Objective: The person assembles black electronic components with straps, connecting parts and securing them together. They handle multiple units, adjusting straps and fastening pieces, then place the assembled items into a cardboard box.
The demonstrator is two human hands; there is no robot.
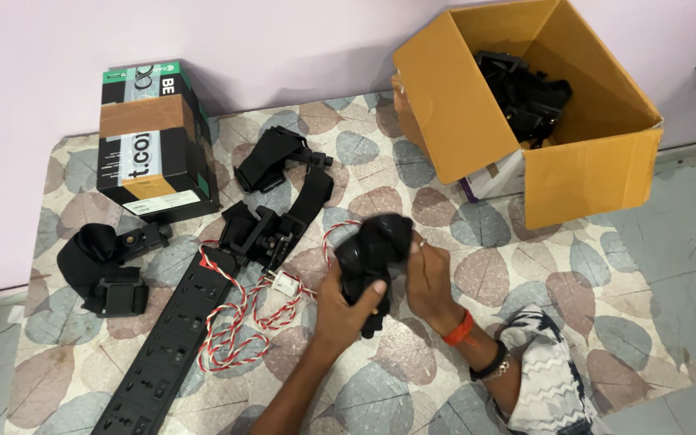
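Note:
Both of my hands hold one black strap-and-mount assembly [374, 248] just above the leaf-patterned table [525, 266]. My left hand [346, 304] wraps its lower part, thumb over the front. My right hand [428, 278], with a red thread and a dark band at the wrist, grips its right side. A red-and-white twisted cord [239, 326] with a white plug [285, 283] lies just left of my hands.
A black power strip [172, 342] runs diagonally at lower left. Two more black strap assemblies [279, 197] [106, 266] lie on the table. A sealed black box [153, 141] stands at back left. An open cardboard box [598, 165] with several black parts sits at back right.

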